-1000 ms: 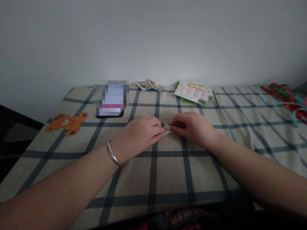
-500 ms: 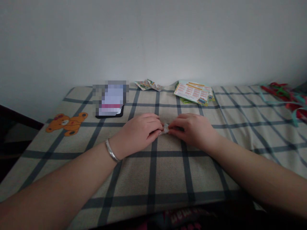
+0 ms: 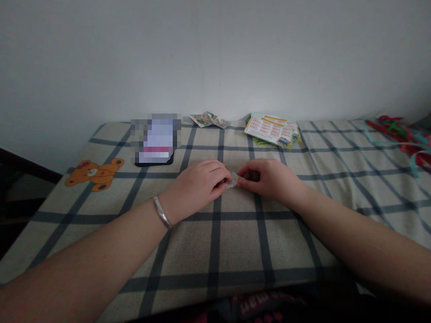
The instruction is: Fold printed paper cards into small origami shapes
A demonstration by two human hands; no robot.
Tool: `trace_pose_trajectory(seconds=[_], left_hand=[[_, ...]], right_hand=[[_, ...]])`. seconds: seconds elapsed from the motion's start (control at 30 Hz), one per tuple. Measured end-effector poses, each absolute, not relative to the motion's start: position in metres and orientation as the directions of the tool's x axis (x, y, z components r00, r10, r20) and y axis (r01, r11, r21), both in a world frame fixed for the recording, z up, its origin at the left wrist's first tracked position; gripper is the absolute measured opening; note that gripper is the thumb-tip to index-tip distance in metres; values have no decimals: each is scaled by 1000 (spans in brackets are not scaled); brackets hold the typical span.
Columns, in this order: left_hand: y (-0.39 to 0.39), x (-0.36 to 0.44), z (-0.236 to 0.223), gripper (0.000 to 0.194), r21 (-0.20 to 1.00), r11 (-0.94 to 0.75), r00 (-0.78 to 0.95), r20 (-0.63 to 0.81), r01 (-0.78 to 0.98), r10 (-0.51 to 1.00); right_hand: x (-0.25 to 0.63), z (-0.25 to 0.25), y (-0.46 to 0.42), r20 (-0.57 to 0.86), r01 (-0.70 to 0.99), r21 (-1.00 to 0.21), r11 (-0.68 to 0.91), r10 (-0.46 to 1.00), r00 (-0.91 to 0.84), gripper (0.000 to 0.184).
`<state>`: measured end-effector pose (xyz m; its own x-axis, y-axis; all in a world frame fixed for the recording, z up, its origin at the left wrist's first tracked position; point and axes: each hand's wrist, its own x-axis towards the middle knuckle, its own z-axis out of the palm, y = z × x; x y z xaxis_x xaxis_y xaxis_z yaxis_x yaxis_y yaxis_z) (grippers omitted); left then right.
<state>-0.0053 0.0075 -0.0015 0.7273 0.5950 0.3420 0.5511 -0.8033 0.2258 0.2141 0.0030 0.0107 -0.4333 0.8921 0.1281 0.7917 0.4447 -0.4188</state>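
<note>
Between my fingertips, just above the checked cloth, is a small piece of folded paper, pale with faint print. My left hand, a silver bangle at its wrist, pinches the paper's left side between thumb and fingers. From the other side my right hand grips the right end with thumb and forefinger. Much of the paper is hidden by the fingers, so its full shape cannot be made out.
Against the wall lie some folded printed papers and a stack of printed leaflets. A phone with a blurred screen and an orange bear cutout are at left. Red and green ribbons lie at far right.
My left hand has shifted slightly right and its wrist has turned a little. The paper shows at a different angle between the fingers, and my right fingers have bent more.
</note>
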Motion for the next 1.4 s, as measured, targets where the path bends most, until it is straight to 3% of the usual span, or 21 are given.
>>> trace_pose_trajectory(seconds=[0.2,0.43,0.83,1.1,1.27,1.4], left_hand=[[10,-1,0,12,200,-789,729,303,581,614],[8,-6,0,17,208,-799,734,317,564,600],[7,-13,5,24,91,-884,828,317,458,462],[-1,-13,13,29,-5,-884,856,254,467,450],[-4,-16,17,35,-35,-879,864,206,476,460],[-6,-16,18,33,-50,-869,861,175,492,478]], right_hand=[[213,11,4,106,786,-437,437,893,-437,19],[215,5,8,42,735,-573,362,909,-415,19],[214,10,5,61,775,-506,379,912,-406,14],[215,9,3,122,783,-411,467,879,-461,16],[217,11,-5,224,834,-209,511,855,-468,25],[218,15,-9,255,686,-62,725,676,-691,23]])
